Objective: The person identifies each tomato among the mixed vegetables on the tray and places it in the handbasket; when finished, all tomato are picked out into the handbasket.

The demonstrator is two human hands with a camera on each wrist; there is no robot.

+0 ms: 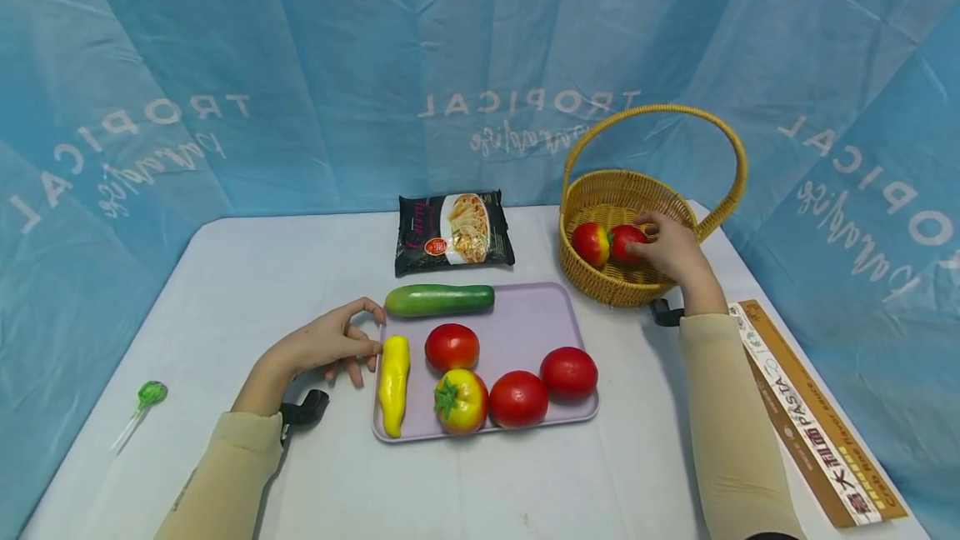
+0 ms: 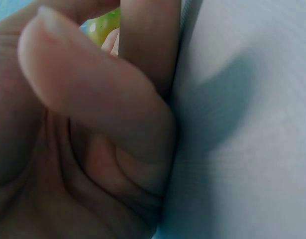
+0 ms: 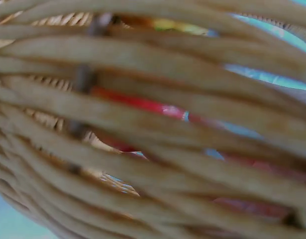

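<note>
My right hand [image 1: 671, 252] reaches into the yellow wicker basket [image 1: 615, 294], its thumb and fingers around a red tomato [image 1: 627, 243]. Beside that lies a red and yellow tomato [image 1: 590, 243]. In the right wrist view, the weave [image 3: 143, 119] hides most of the grip. My left hand [image 1: 330, 340] rests at the left edge of the lilac tray [image 1: 517, 307], fingers loosely bent and holding nothing. Closest to it are a yellow pepper [image 1: 393, 386] and a green cucumber [image 1: 439, 300]. The tray also bears a yellow-red tomato [image 1: 461, 401] and red tomatoes [image 1: 518, 398].
A black noodle packet [image 1: 453, 232] lies behind the tray. At far left there is a green lollipop [image 1: 152, 393]. A long brown pasta box [image 1: 817, 419] lies along the right edge, beside my right forearm. The basket's tall handle [image 1: 660, 109] arches above the hand.
</note>
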